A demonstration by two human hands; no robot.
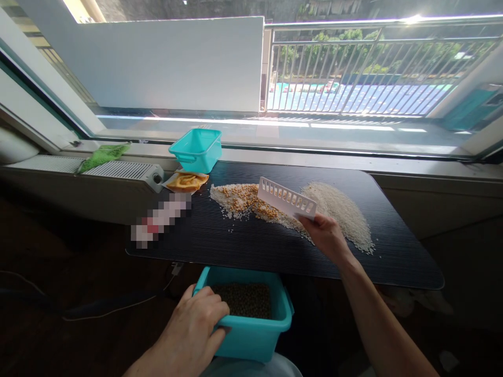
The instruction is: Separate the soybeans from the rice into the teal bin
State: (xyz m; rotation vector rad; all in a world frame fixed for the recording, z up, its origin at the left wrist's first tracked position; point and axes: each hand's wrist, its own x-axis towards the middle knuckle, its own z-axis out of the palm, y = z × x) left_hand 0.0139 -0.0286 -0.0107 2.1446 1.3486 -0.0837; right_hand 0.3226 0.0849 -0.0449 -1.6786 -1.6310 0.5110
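My right hand (324, 233) is closed on the near end of a white slotted plastic strip (286, 204), held tilted over the grains on the dark table. Left of the strip, round yellow kernels (239, 198), perhaps soybeans or corn, lie mixed with white grains. A larger heap of white rice-like grains (341, 212) spreads to the right, beyond my right hand. My left hand (198, 322) grips the left near rim of a turquoise bin (251, 337) just below the table's front edge. Inside the bin are small brownish-green round grains (245, 299); their kind is unclear.
Near the window stands a second turquoise bin (200, 152), with an orange-yellow item on a white wrapper (186, 181) before it. A green cloth (104, 156) lies on the radiator (121, 174). The black table (220, 241) has rounded corners. A thin cable (113, 312) runs at lower left.
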